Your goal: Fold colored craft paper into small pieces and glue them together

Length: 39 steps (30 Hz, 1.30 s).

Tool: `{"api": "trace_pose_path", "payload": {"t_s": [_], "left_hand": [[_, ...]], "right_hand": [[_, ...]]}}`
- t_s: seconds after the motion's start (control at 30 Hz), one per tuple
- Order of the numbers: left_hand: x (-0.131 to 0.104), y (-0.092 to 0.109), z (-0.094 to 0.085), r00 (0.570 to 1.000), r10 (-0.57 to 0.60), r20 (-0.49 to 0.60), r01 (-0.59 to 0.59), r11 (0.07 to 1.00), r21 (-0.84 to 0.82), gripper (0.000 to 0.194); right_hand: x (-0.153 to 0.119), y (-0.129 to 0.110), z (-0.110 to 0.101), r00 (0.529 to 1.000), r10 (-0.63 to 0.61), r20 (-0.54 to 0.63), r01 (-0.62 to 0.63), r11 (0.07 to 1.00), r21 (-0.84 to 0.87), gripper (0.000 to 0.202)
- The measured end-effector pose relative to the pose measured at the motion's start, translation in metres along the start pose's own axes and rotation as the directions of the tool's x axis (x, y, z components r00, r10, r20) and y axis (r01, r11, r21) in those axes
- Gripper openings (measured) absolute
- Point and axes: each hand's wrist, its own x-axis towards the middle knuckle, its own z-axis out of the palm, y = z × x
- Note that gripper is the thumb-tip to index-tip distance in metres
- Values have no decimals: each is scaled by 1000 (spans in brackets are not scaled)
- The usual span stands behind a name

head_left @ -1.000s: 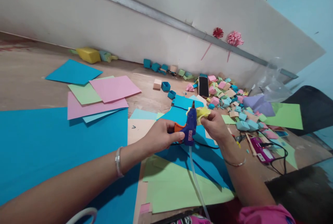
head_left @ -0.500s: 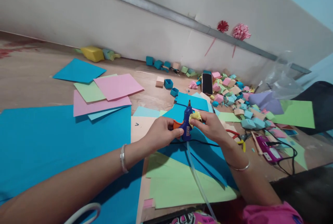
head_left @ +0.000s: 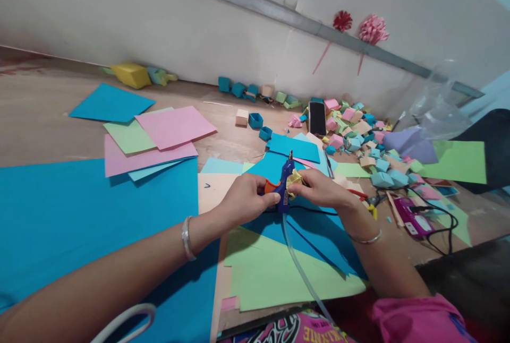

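My left hand (head_left: 251, 198) is closed around the orange trigger and handle of a blue glue gun (head_left: 285, 186). The gun's metal nozzle points away from me, and a long clear glue stick (head_left: 302, 268) trails from its rear toward my lap. My right hand (head_left: 321, 186) pinches a small folded yellow paper piece (head_left: 294, 181) against the gun's right side. Whether the paper touches the gun I cannot tell. Blue paper sheets (head_left: 322, 231) lie beneath both hands.
Many small paper boxes (head_left: 354, 144) are heaped at the right, beside a phone (head_left: 317, 118). Pliers (head_left: 372, 206) and a purple power strip (head_left: 412, 217) with black cables lie right of my hand. Coloured sheets (head_left: 175, 128) and large blue paper (head_left: 99, 226) cover the left.
The view has shifted slightly. My hands keep the glue gun and yellow paper together; the paper looks a little turned, and the gun leans slightly more.
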Motion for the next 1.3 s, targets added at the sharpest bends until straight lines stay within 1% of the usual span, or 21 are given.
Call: {"api": "trace_pose_path", "payload": {"t_s": [0.1,0.23,0.33,0.43,0.57,0.67,0.73,0.8,0.87,0.97,1.07,1.13,1.2,1.27,1.3], "left_hand": [[0,1,-1,1000,-15,4,15,1000,11,28],[0,1,-2,999,-36,-13,36,999,27,30],[0,1,-4,999,-31,-7,31,1000,4,26],[0,1,-6,997,-55,49,59,995,-80,22],[0,5,-7,982,-99,160,131,970,-204,20],[-1,6,-9,970,-93,223,151,954,-258,21],[-1,6,-9,966,-76,248,148,947,-285,22],[-1,4,-10,964,-56,261,139,940,-312,24],[0,1,-11,960,-31,278,130,929,-346,25],[1,-2,-13,948,14,318,121,908,-402,28],[3,-5,-17,925,67,374,121,882,-456,30],[5,-9,-19,904,110,413,117,865,-488,32],[7,-12,-21,899,136,416,108,852,-512,34],[8,-12,-22,910,140,389,97,842,-530,36],[8,-12,-22,916,143,374,87,840,-536,35]], "right_hand": [[1,-1,0,998,22,51,-24,998,51,35],[2,-3,4,996,64,68,-72,991,111,43],[1,-5,5,995,55,80,-68,983,172,40],[-1,-5,4,991,45,126,-74,968,239,34],[-5,-1,0,984,25,178,-71,964,255,33],[-9,2,-3,977,-12,212,-47,961,271,35],[-11,3,-5,977,-19,212,-46,953,298,36],[-12,5,-6,980,-8,199,-66,930,360,36],[-13,7,-5,984,5,177,-86,887,455,37],[-13,8,-3,990,-1,141,-79,824,561,42],[-16,7,1,995,-21,101,-44,803,594,42],[-17,5,3,996,-36,80,-19,797,603,39],[-16,5,3,998,-44,51,4,798,602,33],[-13,10,0,999,-26,-35,42,801,597,28],[-11,13,-3,994,-6,-107,68,802,594,25]]}}
